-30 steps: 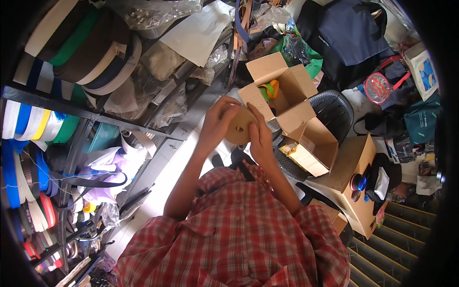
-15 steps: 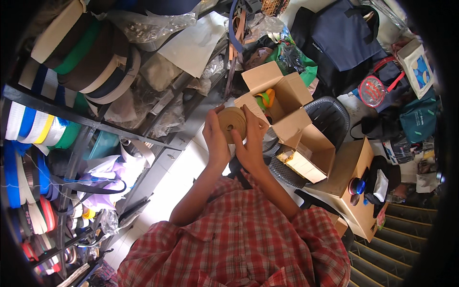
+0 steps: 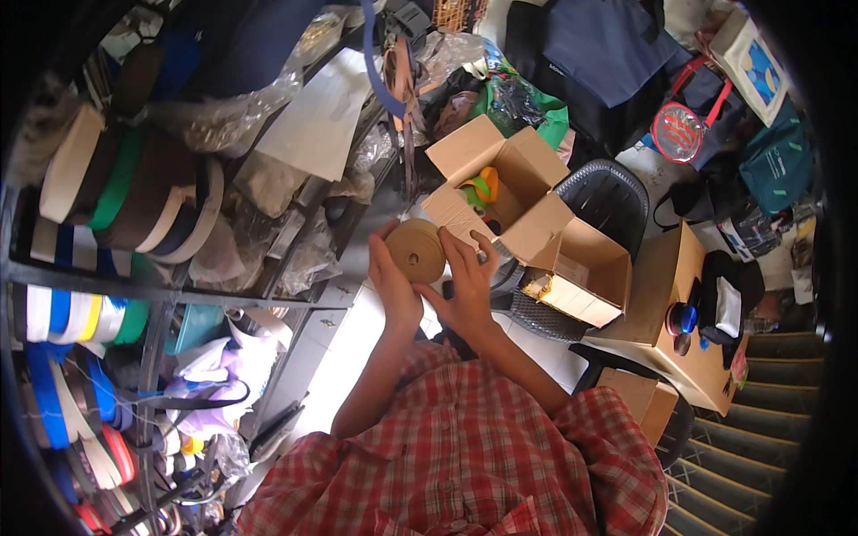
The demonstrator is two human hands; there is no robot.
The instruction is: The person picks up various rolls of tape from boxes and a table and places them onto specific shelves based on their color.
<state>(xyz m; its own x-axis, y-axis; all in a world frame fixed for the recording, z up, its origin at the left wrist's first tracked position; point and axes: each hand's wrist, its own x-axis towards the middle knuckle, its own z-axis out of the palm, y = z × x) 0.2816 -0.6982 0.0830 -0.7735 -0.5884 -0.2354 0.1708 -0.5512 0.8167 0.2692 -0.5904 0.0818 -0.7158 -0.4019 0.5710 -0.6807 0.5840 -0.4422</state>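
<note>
Two hands hold one tan roll (image 3: 416, 251) at chest height, beside the open box (image 3: 500, 192): left hand (image 3: 393, 281) cups its edge, right hand (image 3: 465, 281) curls beneath. Best practice: grip both rims evenly.

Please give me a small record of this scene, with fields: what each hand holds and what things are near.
left hand: holds the tan tape roll from its left side
right hand: fingers on the roll's right side
roll: lifted before the chest, flat face to the camera
behind roll: open cardboard box with green and yellow items
right: second open box on a dark chair
left: shelves of ribbon rolls
</note>
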